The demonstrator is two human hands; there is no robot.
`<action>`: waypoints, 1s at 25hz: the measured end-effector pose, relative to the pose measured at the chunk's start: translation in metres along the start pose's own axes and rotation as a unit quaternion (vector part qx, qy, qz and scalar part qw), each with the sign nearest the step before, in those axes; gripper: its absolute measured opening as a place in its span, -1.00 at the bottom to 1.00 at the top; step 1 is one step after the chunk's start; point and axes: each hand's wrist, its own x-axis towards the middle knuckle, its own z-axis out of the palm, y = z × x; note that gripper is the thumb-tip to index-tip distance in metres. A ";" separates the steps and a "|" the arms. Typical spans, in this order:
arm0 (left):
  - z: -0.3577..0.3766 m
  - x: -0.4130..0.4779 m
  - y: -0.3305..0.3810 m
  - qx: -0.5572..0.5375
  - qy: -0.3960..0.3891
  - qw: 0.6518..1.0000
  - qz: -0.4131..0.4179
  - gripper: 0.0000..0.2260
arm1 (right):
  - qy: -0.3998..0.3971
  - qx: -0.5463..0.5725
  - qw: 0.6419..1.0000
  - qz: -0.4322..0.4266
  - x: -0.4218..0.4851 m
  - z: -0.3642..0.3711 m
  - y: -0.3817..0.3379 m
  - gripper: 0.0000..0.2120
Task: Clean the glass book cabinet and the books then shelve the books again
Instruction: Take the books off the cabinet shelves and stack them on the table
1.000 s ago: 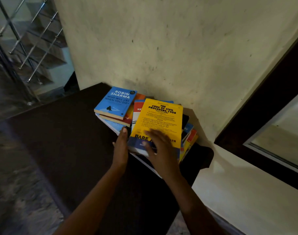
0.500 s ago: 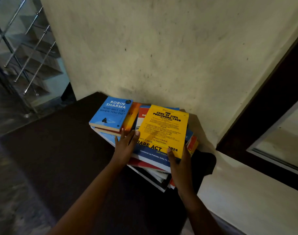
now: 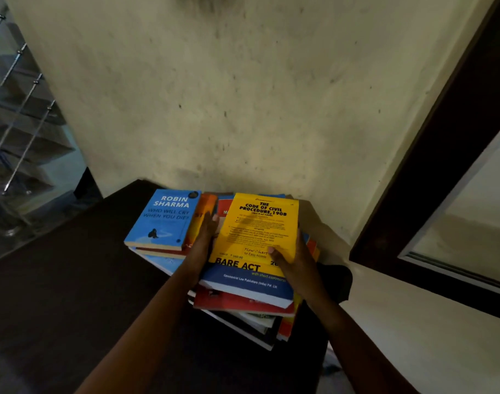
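At the far left stood a stair railing [image 3: 18, 109], well apart from the work. Your books lay on the dark table [image 3: 72, 280], pushed up against the wall [image 3: 243, 95]. The blue paperback [image 3: 163, 220] topped the left-hand pile and nothing touched it. It looked thin and light, with a glossy cover likely to slide off its neighbours if the table were jogged.

Your left hand [image 3: 199, 251] lay in the gap between the two piles. Its fingers [image 3: 209, 226] were fairly straight and pressed flat against the left side of the right-hand pile [image 3: 243, 302]; they did not curl round it. Whether the fingertips reached under a cover, you could not have told from this view.

The yellow law book [image 3: 257, 237] sat on top of that pile. It looked thick, probably the heaviest single volume there, soft-backed and apt to bend. The pile under it was fanned and uneven, so a hold low down on both long sides would serve best.

Your right hand [image 3: 297, 265] gripped the yellow law book at its right edge, thumb [image 3: 273, 251] flat on the cover and the other fingers wrapped out of sight beneath. How many books they took in was hidden.

At the far right ran a dark-framed glass panel [image 3: 442, 166], perhaps the cabinet
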 end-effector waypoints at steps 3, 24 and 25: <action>-0.006 0.013 -0.003 -0.029 -0.004 1.000 -0.005 -0.69 | -0.067 -0.031 0.997 -0.024 0.019 -0.003 -0.002 -0.04; -0.103 -0.101 -0.119 0.362 0.112 0.912 0.154 -0.59 | -0.061 -0.677 0.601 -0.420 -0.045 0.092 -0.005 -0.29; -0.114 -0.102 -0.130 0.405 0.112 0.897 0.139 -0.57 | -0.063 -0.689 0.583 -0.427 -0.040 0.093 -0.002 -0.35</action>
